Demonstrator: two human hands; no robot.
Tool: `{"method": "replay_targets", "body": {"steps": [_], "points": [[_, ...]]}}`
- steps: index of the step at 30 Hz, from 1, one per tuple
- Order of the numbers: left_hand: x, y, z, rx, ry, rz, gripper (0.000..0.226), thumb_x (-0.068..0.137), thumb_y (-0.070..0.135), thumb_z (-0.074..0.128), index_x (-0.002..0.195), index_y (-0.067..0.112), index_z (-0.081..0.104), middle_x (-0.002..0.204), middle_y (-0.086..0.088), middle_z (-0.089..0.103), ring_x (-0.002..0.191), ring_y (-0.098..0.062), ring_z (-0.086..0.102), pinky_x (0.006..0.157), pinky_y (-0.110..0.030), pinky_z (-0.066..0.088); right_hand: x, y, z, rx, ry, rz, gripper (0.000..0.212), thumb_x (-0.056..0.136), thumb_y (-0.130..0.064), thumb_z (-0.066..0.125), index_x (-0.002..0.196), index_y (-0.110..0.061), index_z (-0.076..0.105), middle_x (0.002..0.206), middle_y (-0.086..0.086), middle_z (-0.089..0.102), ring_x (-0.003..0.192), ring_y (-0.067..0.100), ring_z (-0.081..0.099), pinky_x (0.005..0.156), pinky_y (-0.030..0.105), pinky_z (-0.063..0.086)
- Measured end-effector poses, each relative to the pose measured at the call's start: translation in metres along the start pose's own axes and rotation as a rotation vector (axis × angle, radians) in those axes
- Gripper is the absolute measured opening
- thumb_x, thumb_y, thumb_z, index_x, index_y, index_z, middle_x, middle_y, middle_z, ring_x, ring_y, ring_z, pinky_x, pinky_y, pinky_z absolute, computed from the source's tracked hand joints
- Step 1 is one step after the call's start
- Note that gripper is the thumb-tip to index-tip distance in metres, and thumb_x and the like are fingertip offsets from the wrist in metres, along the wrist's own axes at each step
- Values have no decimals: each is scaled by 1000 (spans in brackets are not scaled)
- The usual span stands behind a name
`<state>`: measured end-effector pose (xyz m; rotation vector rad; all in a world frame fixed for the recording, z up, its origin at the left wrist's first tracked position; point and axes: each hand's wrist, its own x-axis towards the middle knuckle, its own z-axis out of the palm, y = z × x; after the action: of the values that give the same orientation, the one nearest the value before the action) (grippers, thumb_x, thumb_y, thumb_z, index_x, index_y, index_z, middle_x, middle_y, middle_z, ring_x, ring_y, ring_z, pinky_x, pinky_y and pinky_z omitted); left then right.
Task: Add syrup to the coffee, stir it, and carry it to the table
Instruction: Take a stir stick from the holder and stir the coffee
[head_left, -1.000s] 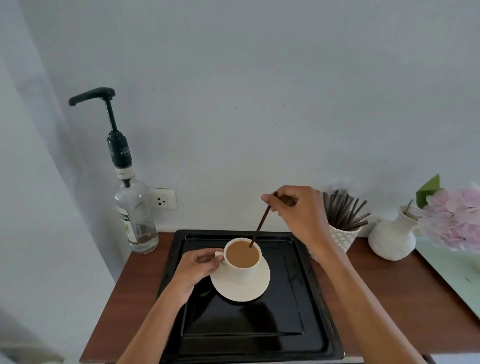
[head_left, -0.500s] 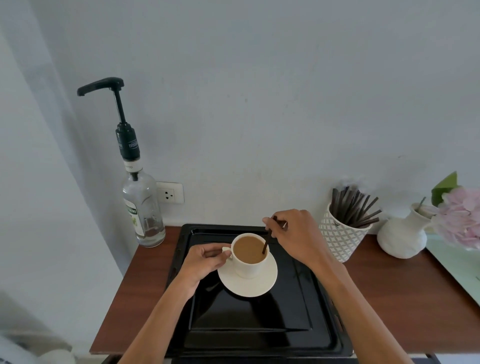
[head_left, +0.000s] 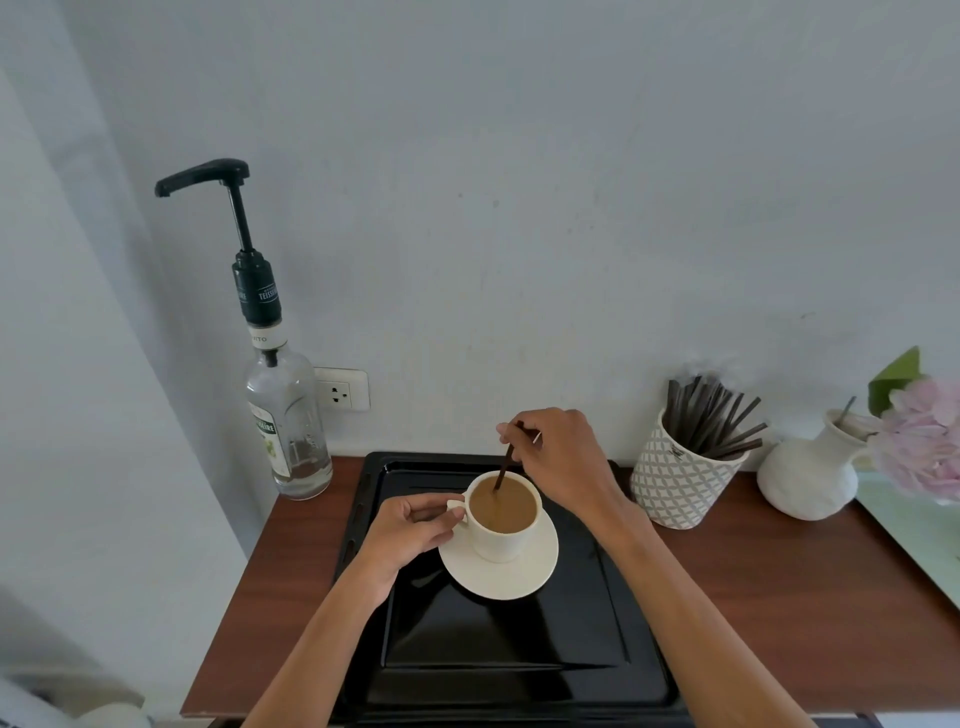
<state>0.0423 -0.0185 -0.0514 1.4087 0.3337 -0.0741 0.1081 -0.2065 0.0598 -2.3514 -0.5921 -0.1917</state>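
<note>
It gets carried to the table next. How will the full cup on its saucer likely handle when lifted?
The cup looks filled nearly to the rim, so it will probably slosh if tilted. It sits loose on the saucer and may slide. Both look ceramic, likely fragile.

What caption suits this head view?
Right hand dips a stirrer into the coffee cup; left hand holds its handle.

Cup (head_left: 503, 525) on saucer (head_left: 511, 574) on tray (head_left: 613, 623), bottle (head_left: 288, 431) left

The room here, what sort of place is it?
Probably a small coffee corner in a home or café: a syrup bottle with a pump, a cup of stir sticks, and a coffee cup on a saucer being stirred.
</note>
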Motion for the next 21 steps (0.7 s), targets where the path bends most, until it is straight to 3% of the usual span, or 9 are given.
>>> {"method": "replay_targets", "body": {"steps": [2,6,11,17,21], "points": [[0,1,-1,-1,-4,-3,24,87,8,80,110,9,81,104,-10,83,105,-17,76,85,-23,63,3,5,-6,-46,22,8,30,101,-33,62,88,-11,79,75,-10,72,69,10,70,70,33,60],[-1,0,-1,8,3,6,23,87,8,80,110,10,81,104,-10,82,106,-18,76,86,-24,63,-8,14,-14,-108,52,34,33,99,-34,64,77,-14,78,59,-16,63,58,5,64,63,26,55],[-2,1,0,7,0,16,23,87,7,79,110,9,81,104,-11,82,105,-17,76,85,-23,63,-19,6,-8,-17,-4,32,32,98,-32,66,72,-18,78,53,-18,63,59,6,68,64,19,53],[-3,2,-1,18,-5,8,23,85,10,81,108,12,82,103,-9,83,103,-16,77,87,-26,63,-3,-8,3,5,0,25,26,100,-32,63,89,-15,79,69,-5,71,67,13,69,71,35,59],[-4,2,-1,16,1,-1,22,85,10,82,106,13,82,101,-7,83,103,-16,77,85,-24,63,-1,2,-8,-95,34,56,33,103,-37,58,83,-16,74,70,-8,69,66,13,69,66,35,58]]}}
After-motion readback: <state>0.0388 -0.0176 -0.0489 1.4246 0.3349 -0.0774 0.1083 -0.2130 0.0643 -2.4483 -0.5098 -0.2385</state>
